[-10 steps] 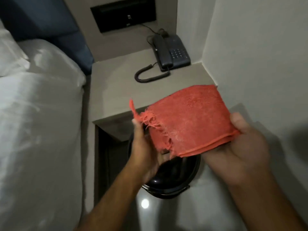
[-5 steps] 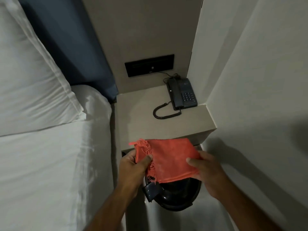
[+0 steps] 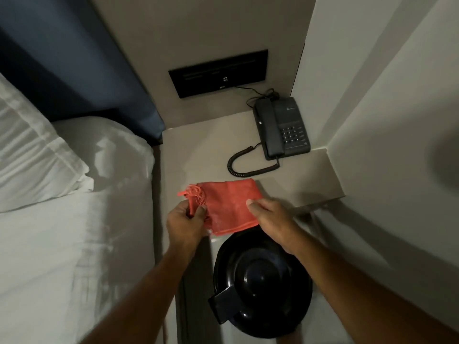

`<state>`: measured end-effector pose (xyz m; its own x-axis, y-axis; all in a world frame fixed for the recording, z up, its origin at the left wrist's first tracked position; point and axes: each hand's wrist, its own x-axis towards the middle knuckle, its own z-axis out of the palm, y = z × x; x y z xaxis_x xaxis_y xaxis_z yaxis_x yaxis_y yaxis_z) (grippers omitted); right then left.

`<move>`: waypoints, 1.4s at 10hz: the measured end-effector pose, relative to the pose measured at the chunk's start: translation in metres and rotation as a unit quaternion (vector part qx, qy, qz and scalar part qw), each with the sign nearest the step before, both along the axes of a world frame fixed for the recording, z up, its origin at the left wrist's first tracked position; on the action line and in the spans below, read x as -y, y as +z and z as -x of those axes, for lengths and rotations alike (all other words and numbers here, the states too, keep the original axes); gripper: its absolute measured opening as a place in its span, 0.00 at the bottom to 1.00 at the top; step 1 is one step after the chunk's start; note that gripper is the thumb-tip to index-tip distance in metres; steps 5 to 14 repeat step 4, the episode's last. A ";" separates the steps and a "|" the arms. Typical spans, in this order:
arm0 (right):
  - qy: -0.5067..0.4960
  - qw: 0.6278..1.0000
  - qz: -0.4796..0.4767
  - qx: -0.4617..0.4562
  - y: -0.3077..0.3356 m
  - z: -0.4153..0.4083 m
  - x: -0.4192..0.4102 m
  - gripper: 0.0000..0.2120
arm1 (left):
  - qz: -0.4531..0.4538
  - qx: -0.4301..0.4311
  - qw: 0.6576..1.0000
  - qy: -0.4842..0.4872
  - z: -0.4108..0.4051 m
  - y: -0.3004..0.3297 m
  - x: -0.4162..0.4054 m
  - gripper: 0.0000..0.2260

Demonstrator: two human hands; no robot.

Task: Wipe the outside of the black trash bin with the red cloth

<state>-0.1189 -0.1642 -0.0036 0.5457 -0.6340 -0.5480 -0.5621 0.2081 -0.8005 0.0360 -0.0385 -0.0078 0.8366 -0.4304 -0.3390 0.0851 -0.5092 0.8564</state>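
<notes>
The red cloth (image 3: 228, 204), folded with a frayed left end, is held flat over the front edge of the bedside shelf. My left hand (image 3: 186, 222) pinches its frayed left end. My right hand (image 3: 270, 222) grips its right edge, thumb on top. The black trash bin (image 3: 263, 281), round with a glossy domed lid and a flat tab at its left, stands on the floor below my hands, apart from the cloth.
A beige bedside shelf (image 3: 310, 180) carries a dark telephone (image 3: 280, 127) with a coiled cord. A black wall panel (image 3: 218, 73) sits above it. The white bed (image 3: 62, 244) and pillow lie on the left, a wall (image 3: 397, 170) on the right.
The view has pulled back and up, so the hands and cloth look smaller and farther. The cloth now lies lower, over the shelf's front edge, and the whole bin lid shows.
</notes>
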 end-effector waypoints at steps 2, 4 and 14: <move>0.061 0.995 -0.013 -0.079 -0.045 -0.034 0.014 0.31 | -0.052 -0.128 0.988 0.063 -0.032 -0.043 0.023 0.08; 0.174 0.928 0.225 -0.240 -0.044 -0.040 0.001 0.28 | -0.137 -0.180 0.974 0.031 -0.052 -0.043 0.011 0.13; 0.174 0.928 0.225 -0.240 -0.044 -0.040 0.001 0.28 | -0.137 -0.180 0.974 0.031 -0.052 -0.043 0.011 0.13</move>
